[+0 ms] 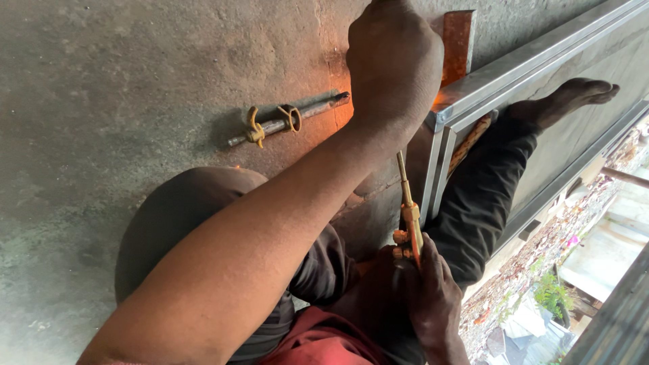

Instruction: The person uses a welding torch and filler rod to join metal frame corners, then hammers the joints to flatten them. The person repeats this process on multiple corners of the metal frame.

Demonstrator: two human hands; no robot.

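Brass-coloured cutting torch (408, 216), a thin tube with a knobbed valve body, stands in the right hand (433, 297) near the lower middle of the head view; the grip of that hand is clamped round the torch's lower body, and the tube runs up toward the grey steel frame (534, 57) that crosses the upper right corner. The left hand (393, 64) reaches forward at the top of the view, its back to the camera; what its grip does I cannot tell, since the fingers are hidden behind it; an orange glow shows on the concrete floor (122, 88) just beside it, next to a rusty flat steel plate (458, 44).

Judged from this, the risk is heat; the left hand sits right at the glow, bare, and could be burned by sparks or hot metal; the person's bare foot (574, 94) rests close by the frame, where hot scraps could fall; the torch tube passes near the dark trousers (487, 176).

A dark steel rod with two brass rings (287, 120) lies on the floor, left of the left hand, apart from it.

No packages, labels or signs can be made out; plants and rubble (547, 297) show at the lower right corner.
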